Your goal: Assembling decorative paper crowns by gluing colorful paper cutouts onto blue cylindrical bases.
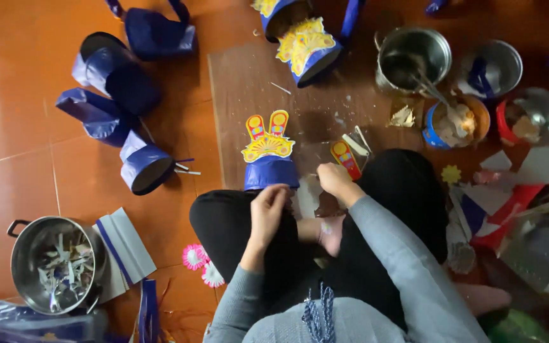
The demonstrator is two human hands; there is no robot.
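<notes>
**Blue paper hat being decorated at the knee**

Blue paper hat (271,170) stands on the wooden board (300,108) just past the person's knee, long axis upright in frame, its yellow fan crest with 2 tabs pointing away from the body. Left hand (267,209) pinches its lower rim. Right hand (334,178), fingers curled narrow, holds a small red-yellow cutout (345,157). Judged step: trimming; next calls for pressing that piece squarely on.

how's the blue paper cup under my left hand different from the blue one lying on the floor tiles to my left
The cup at the left hand, the decorated cup, carries a yellow, red and blue cutout on top; the plain cup has none. The decorated cup sits on the wooden board; the plain cup lies tipped on the tiles, opening showing. Both are wrapped in dark blue.
</notes>
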